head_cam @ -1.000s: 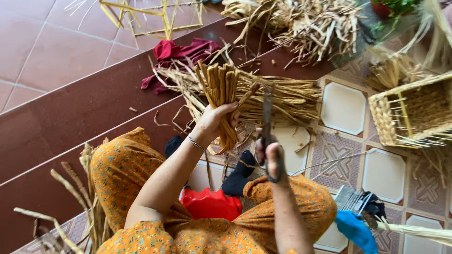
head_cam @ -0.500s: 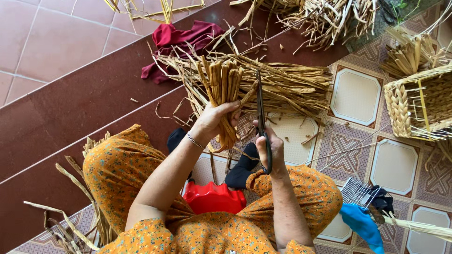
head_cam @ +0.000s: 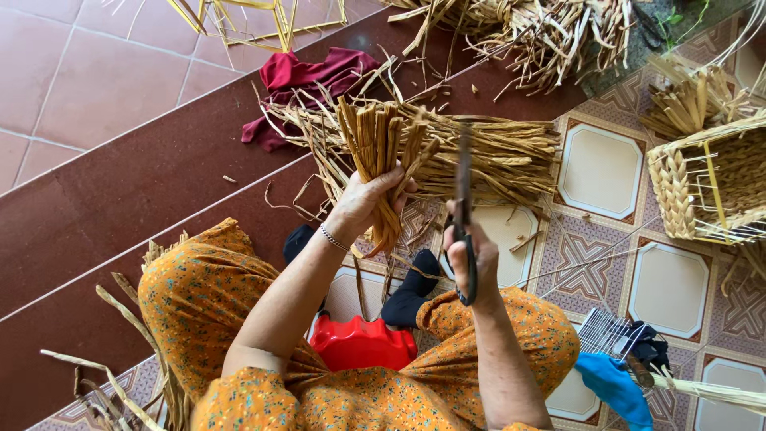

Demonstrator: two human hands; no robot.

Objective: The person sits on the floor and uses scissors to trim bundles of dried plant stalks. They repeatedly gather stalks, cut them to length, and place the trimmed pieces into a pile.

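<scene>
- The left hand (head_cam: 369,201) is clenched around a bunch of flat, tan dried straw strips (head_cam: 381,148), stiff and ribbed, held upright so the cut tips fan out above the fist.
- The right hand (head_cam: 472,257) grips dark metal scissors (head_cam: 464,209) through the handle loops, blades pointing up just right of the bunch; whether the blades are parted cannot be told.
- Behind the bunch lies a loose heap of the same dried straw (head_cam: 487,156), tangled and fibrous.
- Left of the heap sits a crumpled dark red cloth (head_cam: 307,76).
- Far right of the bunch stands a half-woven square straw basket (head_cam: 706,187) on a wire frame.
- Below the bunch is a red plastic stool (head_cam: 361,342).
- The floor changes from smooth brown-red tiles (head_cam: 104,191) to patterned cream tiles (head_cam: 600,168).
</scene>
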